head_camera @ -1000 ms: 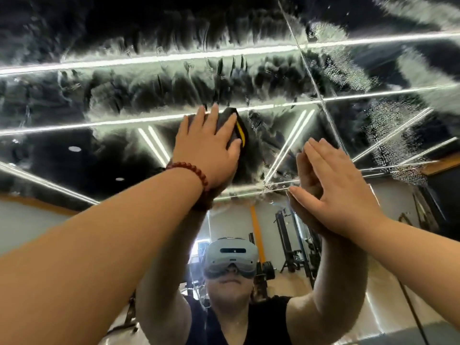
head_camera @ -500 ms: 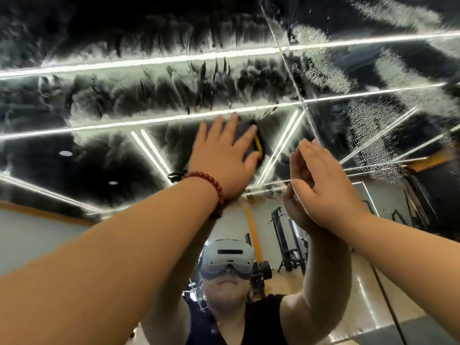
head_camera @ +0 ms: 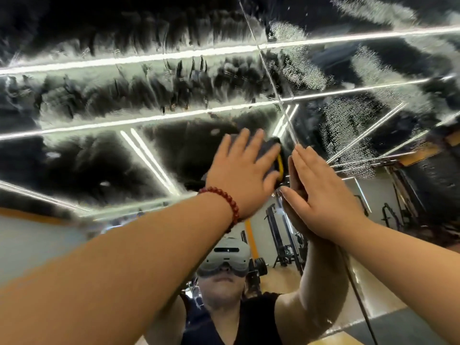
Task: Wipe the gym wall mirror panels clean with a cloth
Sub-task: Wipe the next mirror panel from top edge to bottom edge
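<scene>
Pressing the cloth [head_camera: 270,155] flat against the mirror [head_camera: 174,150] with my left hand [head_camera: 245,175], I note the fingers are extended and spread, not curled; the palm and straight fingers bear on the cloth and pin it to the glass. The cloth is dark grey with a yellow edge, and only its right part shows past my fingers; the rest lies hidden under the hand. It sits just left of the seam [head_camera: 268,70] between two mirror panels. A red bead bracelet [head_camera: 227,202] circles my left wrist.

My right hand [head_camera: 323,192] is laid flat on the glass just right of the cloth, fingers straight and together, grasping nothing. Its fingertips reach the lower end of the seam. The two hands lie close beside each other, with the cloth's yellow edge between them.

Condition of the glass: wet streaks and smeared film cover the panel above my left hand, with downward run marks. The panel to the right of the seam carries patches of fine droplets [head_camera: 348,125]. Reflected ceiling light strips [head_camera: 149,120] cross both panels. Lower down, the mirror reflects my headset [head_camera: 227,257], a dark sleeveless top and gym equipment [head_camera: 281,235] behind me.
</scene>
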A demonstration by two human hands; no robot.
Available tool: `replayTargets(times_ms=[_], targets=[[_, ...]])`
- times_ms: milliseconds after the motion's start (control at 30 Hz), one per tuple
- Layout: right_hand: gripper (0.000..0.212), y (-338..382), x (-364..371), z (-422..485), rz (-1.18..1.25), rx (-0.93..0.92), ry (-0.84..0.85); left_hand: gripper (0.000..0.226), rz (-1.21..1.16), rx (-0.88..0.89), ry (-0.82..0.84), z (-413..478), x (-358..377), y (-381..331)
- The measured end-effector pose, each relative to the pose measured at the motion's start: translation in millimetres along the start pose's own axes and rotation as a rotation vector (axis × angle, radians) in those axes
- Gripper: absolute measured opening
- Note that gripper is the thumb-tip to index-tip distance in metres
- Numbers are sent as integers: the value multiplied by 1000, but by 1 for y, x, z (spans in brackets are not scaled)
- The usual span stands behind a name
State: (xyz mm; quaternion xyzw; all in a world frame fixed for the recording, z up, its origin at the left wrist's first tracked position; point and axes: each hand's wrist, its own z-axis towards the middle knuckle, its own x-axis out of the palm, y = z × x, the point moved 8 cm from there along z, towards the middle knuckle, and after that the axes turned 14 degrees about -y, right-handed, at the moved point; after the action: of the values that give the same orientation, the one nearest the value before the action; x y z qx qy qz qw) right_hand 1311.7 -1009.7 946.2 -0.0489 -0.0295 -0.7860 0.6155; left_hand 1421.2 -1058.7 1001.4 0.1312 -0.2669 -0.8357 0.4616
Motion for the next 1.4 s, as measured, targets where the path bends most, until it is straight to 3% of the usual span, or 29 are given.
replayTargets(times_ms=[100,267,333,467,533,600,700,767,833,967,1067,1267,1400], targets=[[92,-3,0,-1,-27,24,-11,59,5,183,27,10,0,-3],[94,-5,2,-2,-28,30,19,58,63,-188,22,48,-6,80],[94,-5,2,-3,-8,36,20,58,75,-132,9,44,-5,56],[92,-7,0,-5,75,43,-19,59,28,215,30,5,-3,-26],[94,-8,-1,-6,101,44,-17,59,-2,316,71,3,-2,-28],[98,-7,-2,-8,96,34,-9,59,16,269,58,25,-3,-1],[99,-10,-3,-9,111,72,-24,59,60,6,54,62,-2,54],[93,-13,-5,-9,173,111,-54,58,61,-77,50,70,3,59],[86,-15,-6,-10,217,141,-69,60,43,-30,36,68,1,37],[82,-21,-12,-11,195,180,-151,64,22,295,45,32,-1,-35],[78,-23,-15,-13,195,201,-142,65,3,402,85,19,1,-46],[85,-23,-10,-26,122,105,-6,62,24,-16,65,61,2,21],[90,-25,-11,-31,168,107,-44,61,-5,230,36,28,-2,-34]])
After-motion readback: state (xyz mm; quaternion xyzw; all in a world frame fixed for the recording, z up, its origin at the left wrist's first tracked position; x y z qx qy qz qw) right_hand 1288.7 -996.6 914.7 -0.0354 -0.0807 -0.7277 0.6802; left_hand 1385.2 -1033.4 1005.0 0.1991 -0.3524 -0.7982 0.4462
